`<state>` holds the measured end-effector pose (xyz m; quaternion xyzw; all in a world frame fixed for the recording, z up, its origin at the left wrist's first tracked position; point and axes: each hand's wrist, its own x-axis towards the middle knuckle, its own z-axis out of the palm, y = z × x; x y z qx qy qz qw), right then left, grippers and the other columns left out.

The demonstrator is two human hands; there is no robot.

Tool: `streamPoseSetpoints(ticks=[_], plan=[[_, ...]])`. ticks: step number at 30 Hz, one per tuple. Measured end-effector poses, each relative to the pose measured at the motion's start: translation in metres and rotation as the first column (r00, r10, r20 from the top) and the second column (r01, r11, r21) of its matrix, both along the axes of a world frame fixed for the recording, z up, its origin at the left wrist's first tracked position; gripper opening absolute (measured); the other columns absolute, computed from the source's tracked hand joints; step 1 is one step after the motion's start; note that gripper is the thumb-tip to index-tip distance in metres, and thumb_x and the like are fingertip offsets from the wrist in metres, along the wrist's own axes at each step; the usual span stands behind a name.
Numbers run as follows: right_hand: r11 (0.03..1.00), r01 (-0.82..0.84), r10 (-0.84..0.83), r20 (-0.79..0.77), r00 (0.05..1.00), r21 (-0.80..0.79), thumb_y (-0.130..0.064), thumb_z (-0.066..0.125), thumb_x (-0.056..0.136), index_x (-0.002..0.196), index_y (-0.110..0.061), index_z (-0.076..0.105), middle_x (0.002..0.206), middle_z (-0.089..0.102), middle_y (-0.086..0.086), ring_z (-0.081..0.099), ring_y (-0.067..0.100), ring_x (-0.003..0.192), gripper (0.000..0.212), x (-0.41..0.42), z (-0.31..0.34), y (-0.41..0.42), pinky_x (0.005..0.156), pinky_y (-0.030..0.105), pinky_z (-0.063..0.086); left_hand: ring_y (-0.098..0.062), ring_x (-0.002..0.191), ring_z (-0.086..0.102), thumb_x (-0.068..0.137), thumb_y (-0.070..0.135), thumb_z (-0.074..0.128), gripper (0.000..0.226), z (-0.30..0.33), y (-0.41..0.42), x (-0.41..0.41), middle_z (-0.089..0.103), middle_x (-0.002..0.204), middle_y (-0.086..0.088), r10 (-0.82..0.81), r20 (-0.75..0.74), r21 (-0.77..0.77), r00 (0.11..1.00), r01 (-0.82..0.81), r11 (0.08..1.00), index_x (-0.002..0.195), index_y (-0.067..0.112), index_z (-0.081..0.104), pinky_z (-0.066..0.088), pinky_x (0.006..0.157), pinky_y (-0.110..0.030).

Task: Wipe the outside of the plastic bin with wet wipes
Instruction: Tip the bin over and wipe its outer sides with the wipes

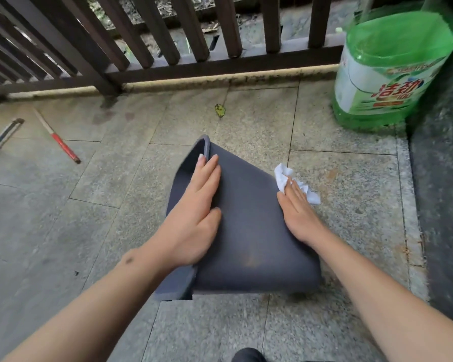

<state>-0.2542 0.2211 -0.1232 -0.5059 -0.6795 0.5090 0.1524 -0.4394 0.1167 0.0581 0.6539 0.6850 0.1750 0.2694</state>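
Observation:
A dark grey plastic bin (254, 231) lies on its side on the stone floor, its open mouth turned to the left. My left hand (196, 215) lies flat on its upper side near the rim, fingers straight and fingertips reaching the rim's edge. My right hand (297, 212) presses a crumpled white wet wipe (285, 178) against the bin's right side with straight fingers. Part of the wipe sticks out beyond the fingertips and past the bin's edge.
A big green detergent bottle (387, 71) stands at the back right beside a dark stone wall (445, 205). A dark wooden railing (168, 45) runs along the back. A red-handled tool (60, 142) and a metal tool (0, 139) lie on the floor at the left.

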Motion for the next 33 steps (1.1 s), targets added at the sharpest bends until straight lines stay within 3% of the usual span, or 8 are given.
streamPoseSetpoints(ticks=[7, 9, 12, 18, 25, 28, 31, 33], plan=[[0.973, 0.13, -0.139, -0.035, 0.99, -0.19, -0.029, 0.029, 0.11, 0.146, -0.017, 0.046, 0.159, 0.036, -0.007, 0.027, 0.007, 0.148, 0.042, 0.004, 0.027, 0.013, 0.117, 0.023, 0.018, 0.002, 0.149, -0.007, 0.08, -0.018, 0.027, 0.077, 0.007, 0.052, -0.005, 0.013, 0.164, 0.008, 0.014, 0.21, -0.007, 0.978, -0.012, 1.0, 0.152, 0.008, 0.03, 0.0, 0.114, -0.007], [0.941, 0.187, -0.197, -0.008, 0.98, -0.283, -0.037, 0.031, 0.108, 0.105, -0.032, 0.058, 0.122, 0.059, -0.01, 0.055, 0.014, 0.111, 0.027, 0.004, 0.037, 0.016, 0.092, 0.03, 0.042, 0.0, 0.149, -0.006, 0.079, -0.019, 0.027, 0.076, 0.01, 0.061, -0.006, 0.017, 0.164, 0.006, 0.006, 0.205, -0.005, 0.979, -0.006, 1.0, 0.15, 0.008, 0.034, 0.001, 0.114, -0.008], [0.91, 0.246, -0.263, -0.007, 0.965, -0.335, -0.049, 0.029, 0.103, 0.072, -0.033, 0.046, 0.062, 0.058, -0.003, 0.059, 0.027, 0.061, 0.039, 0.0, 0.05, 0.023, 0.056, 0.036, 0.053, 0.001, 0.149, -0.006, 0.08, -0.021, 0.029, 0.075, 0.016, 0.078, 0.0, 0.02, 0.163, 0.006, -0.056, 0.207, -0.004, 0.977, 0.058, 0.998, 0.148, 0.008, 0.037, 0.002, 0.112, -0.005], [0.953, 0.233, -0.257, -0.109, 0.96, -0.192, -0.022, 0.036, 0.11, 0.101, -0.018, 0.053, 0.048, 0.057, 0.003, 0.055, 0.017, 0.036, 0.019, -0.017, 0.058, 0.067, 0.04, 0.033, 0.046, 0.007, 0.147, -0.004, 0.081, -0.021, 0.03, 0.075, 0.04, 0.134, 0.011, 0.02, 0.162, 0.009, -0.149, 0.18, 0.081, 0.972, 0.137, 0.987, 0.149, 0.01, 0.038, 0.005, 0.111, -0.003], [0.932, 0.288, -0.353, -0.369, 0.86, -0.221, -0.011, 0.034, 0.107, 0.116, -0.04, 0.052, 0.072, 0.042, 0.01, 0.044, 0.019, 0.059, 0.035, -0.022, 0.079, 0.128, 0.054, 0.032, 0.038, 0.008, 0.146, 0.012, 0.076, -0.023, 0.033, 0.078, 0.047, 0.208, 0.022, 0.036, 0.154, 0.02, -0.167, 0.239, 0.193, 0.957, 0.122, 0.974, 0.14, 0.018, 0.052, 0.014, 0.111, -0.005], [0.95, 0.273, -0.309, -0.344, 0.887, -0.152, -0.002, 0.033, 0.106, 0.148, -0.034, 0.037, 0.081, 0.048, -0.008, 0.046, 0.005, 0.071, 0.053, -0.01, 0.082, 0.134, 0.069, 0.018, 0.038, 0.008, 0.146, 0.013, 0.076, -0.026, 0.033, 0.078, 0.04, 0.224, 0.026, 0.038, 0.154, 0.018, -0.152, 0.264, 0.186, 0.953, 0.104, 0.977, 0.138, 0.018, 0.054, 0.014, 0.112, -0.006], [0.961, 0.25, -0.275, -0.298, 0.914, -0.121, 0.005, 0.033, 0.105, 0.155, -0.022, 0.02, 0.128, 0.05, -0.017, 0.046, -0.016, 0.107, 0.058, 0.003, 0.083, 0.143, 0.09, -0.004, 0.03, 0.008, 0.146, 0.011, 0.078, -0.026, 0.033, 0.077, 0.025, 0.237, 0.019, 0.037, 0.154, 0.016, -0.133, 0.244, 0.142, 0.961, 0.1, 0.985, 0.138, 0.017, 0.054, 0.012, 0.113, -0.006], [0.976, 0.214, -0.219, -0.261, 0.94, -0.048, 0.006, 0.034, 0.105, 0.156, -0.011, 0.02, 0.157, 0.029, -0.008, 0.029, -0.004, 0.142, 0.056, 0.003, 0.077, 0.147, 0.109, -0.002, 0.015, 0.007, 0.147, 0.012, 0.078, -0.026, 0.033, 0.077, 0.013, 0.241, 0.009, 0.038, 0.154, 0.017, -0.113, 0.244, 0.118, 0.963, 0.087, 0.989, 0.138, 0.017, 0.055, 0.012, 0.115, -0.009]])
